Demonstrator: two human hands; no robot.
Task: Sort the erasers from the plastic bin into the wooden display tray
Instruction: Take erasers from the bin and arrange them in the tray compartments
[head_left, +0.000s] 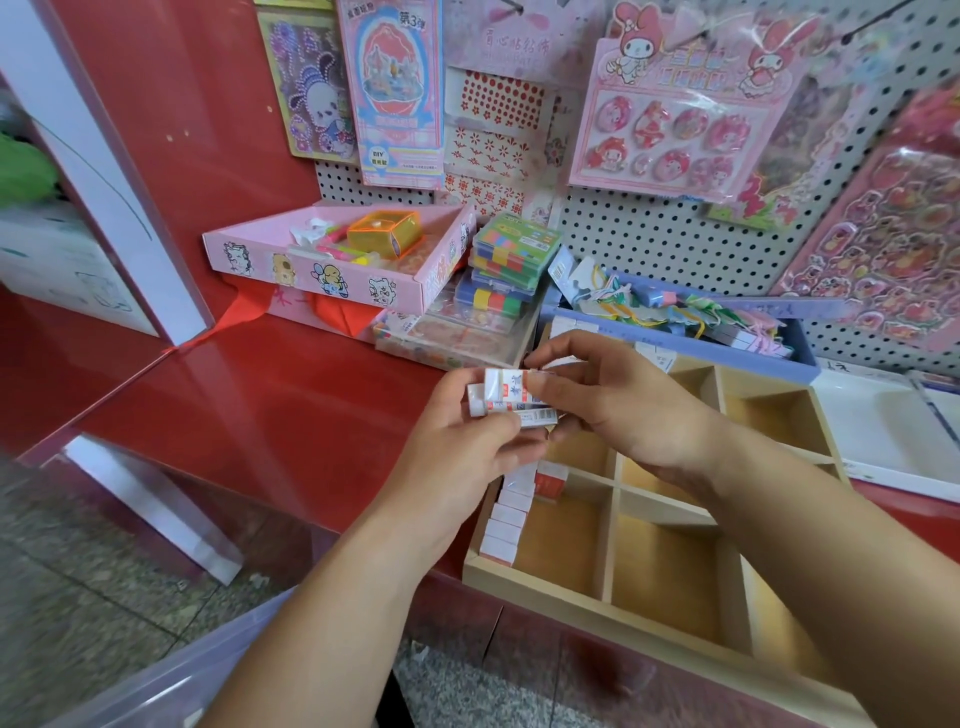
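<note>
At 7 o'clock, nearest the camera, the translucent plastic bin (171, 675) is showing only its rim. Beyond it the wooden display tray (545, 590) is sitting on the red desk (291, 405), with a row of erasers (506, 525) running toward 12 o'clock along its left compartment. Just above the row's far end, the left hand (462, 441) is gripping a small stack of erasers (506, 400), their long axes lying 9-to-3. The right hand (613, 400) is pinching the top one. The row is lying at 6 o'clock from both hands.

pink box (332, 270) on red counter (270, 405) | blue tray (737, 348) beside it | pegboard (649, 244) with sticker packs (670, 124)
</note>
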